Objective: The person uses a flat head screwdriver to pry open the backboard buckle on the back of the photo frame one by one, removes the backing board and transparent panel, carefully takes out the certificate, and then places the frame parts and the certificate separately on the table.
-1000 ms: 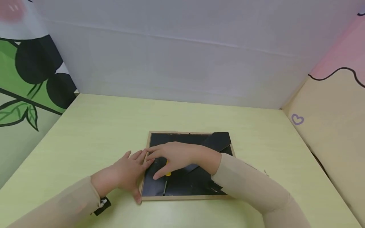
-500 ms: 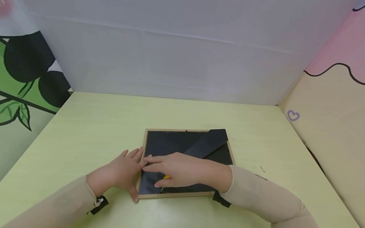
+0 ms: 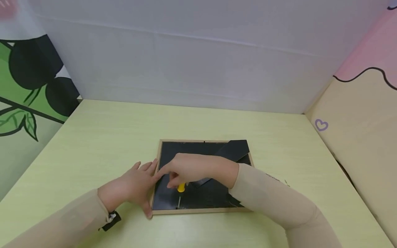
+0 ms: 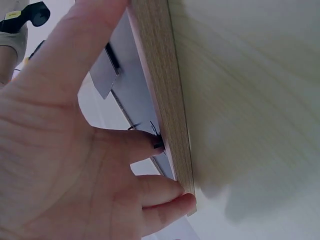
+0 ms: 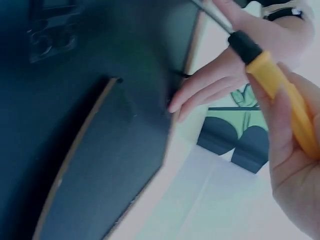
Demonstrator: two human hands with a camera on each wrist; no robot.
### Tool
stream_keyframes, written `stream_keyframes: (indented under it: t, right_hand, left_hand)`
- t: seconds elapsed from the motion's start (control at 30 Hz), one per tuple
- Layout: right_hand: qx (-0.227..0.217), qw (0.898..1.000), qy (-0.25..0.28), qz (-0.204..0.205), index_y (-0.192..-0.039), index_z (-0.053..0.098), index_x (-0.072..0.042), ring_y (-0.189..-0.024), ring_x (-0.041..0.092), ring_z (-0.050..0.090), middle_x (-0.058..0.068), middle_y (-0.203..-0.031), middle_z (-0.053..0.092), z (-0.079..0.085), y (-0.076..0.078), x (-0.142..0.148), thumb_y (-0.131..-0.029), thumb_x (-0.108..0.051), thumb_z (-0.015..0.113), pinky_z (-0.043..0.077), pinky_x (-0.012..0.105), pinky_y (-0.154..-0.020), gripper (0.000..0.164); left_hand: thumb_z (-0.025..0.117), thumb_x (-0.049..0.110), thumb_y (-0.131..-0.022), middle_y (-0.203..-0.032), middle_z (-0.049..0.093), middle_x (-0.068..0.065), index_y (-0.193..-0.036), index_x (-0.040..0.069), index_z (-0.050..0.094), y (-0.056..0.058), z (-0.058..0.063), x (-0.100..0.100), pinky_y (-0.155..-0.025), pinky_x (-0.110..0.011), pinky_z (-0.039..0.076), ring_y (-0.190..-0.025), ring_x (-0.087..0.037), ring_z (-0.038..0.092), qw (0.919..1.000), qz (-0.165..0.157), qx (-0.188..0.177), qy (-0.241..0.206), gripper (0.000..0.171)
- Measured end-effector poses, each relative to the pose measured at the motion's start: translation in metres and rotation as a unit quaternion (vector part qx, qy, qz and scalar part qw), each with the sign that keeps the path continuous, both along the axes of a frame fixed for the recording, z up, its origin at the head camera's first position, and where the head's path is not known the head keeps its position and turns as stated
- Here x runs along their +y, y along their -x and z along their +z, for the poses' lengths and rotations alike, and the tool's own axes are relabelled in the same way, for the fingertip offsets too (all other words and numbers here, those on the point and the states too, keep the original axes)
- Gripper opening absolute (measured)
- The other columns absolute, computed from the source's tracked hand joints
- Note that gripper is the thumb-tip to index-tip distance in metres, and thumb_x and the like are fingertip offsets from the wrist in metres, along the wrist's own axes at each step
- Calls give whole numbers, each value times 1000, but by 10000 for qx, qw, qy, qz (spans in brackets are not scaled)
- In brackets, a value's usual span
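A picture frame (image 3: 203, 210) lies face down on the table, its back panel (image 3: 211, 198) black and its border light wood. My left hand (image 3: 136, 186) is spread along the frame's left side, thumb by the near corner. In the left wrist view, one fingertip presses at a small black tab (image 4: 158, 143) inside the wooden border (image 4: 162, 75). Above the panel, my right hand (image 3: 193, 167) grips a yellow-handled screwdriver (image 5: 280, 85), shaft pointing down toward the near border. Its index finger reaches out to the left hand's fingers.
A black easel stand (image 3: 238, 150) lies slantwise over the back panel, its wide end at the far right corner. A pale wood-look table (image 3: 124, 127) surrounds the frame. White sheeting (image 3: 186, 69) stands behind, with painted walls on both sides.
My right hand dipped toward the near side of the frame, then rose back away. Its outstretched fingers have curled in except the index finger. The left hand has stayed on the frame's edge.
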State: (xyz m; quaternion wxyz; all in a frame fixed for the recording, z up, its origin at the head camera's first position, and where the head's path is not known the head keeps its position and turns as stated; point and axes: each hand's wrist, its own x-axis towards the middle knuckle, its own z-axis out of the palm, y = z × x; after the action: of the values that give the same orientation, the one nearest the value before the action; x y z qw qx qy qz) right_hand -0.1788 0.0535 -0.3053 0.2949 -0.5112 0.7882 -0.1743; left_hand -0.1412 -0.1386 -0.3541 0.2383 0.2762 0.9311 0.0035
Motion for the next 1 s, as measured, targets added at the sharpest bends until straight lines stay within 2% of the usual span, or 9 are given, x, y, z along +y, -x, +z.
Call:
stream_keyframes:
  t: [0.1, 0.23, 0.37, 0.6, 0.83, 0.93, 1.0]
  right_hand:
    - [-438, 9986, 219, -213, -131, 55, -11, -64, -1, 60, -4, -82, 69, -10, 10, 1, -88, -14, 65, 49, 15, -62, 44]
    - [-921, 9923, 387, -739, -128, 57, -9, -66, 2, 63, -2, -82, 70, -24, 22, 8, -89, -13, 63, 53, 23, -58, 39]
    - [-1165, 9867, 524, -1008, -126, 57, -9, -67, 4, 65, -2, -79, 70, -34, 28, 15, -90, -12, 62, 53, 25, -58, 37]
    - [-1130, 9868, 715, -909, -126, 56, -6, -67, 3, 65, -3, -77, 69, -35, 28, 16, -90, -9, 62, 53, 24, -59, 37]
    - [-994, 9901, 623, -771, -127, 55, -5, -67, 2, 64, 0, -79, 70, -31, 28, 13, -90, -9, 62, 53, 21, -62, 38]
    - [-913, 9915, 597, -714, -127, 55, -6, -67, 0, 63, 0, -80, 70, -30, 26, 10, -90, -10, 62, 52, 20, -61, 38]
    - [-699, 9939, 603, -607, -126, 56, -6, -66, -2, 62, 0, -81, 70, -28, 21, 8, -90, -10, 62, 51, 18, -61, 37]
  left_hand:
    - [78, 72, -41, -149, 17, -28, -144, 5, 34, 0, 0, 1, -102, -65, 15, -131, -45, 25, 9999, 12, 56, 127, 131]
    - [77, 74, -39, -148, 20, -28, -145, 7, 34, 1, 0, 3, -101, -65, 19, -127, -45, 30, 9995, -32, 214, 210, 132]
    - [77, 75, -37, -147, 22, -28, -145, 7, 34, 2, -1, 5, -100, -64, 21, -126, -45, 32, 9993, -58, 246, 258, 134]
    - [76, 77, -34, -146, 22, -28, -144, 5, 33, 2, -2, 7, -100, -62, 25, -124, -44, 33, 9986, -97, 312, 407, 138]
    - [76, 75, -35, -146, 21, -30, -144, 4, 34, 1, 1, 8, -101, -63, 23, -125, -46, 32, 9994, 39, 161, 313, 137]
    - [75, 76, -35, -146, 21, -31, -143, 2, 34, 1, 2, 8, -101, -62, 23, -125, -46, 32, 9992, 0, 216, 346, 137]
    - [76, 76, -35, -146, 21, -31, -143, 1, 35, 1, 2, 8, -101, -62, 23, -126, -46, 32, 9991, -18, 255, 330, 137]
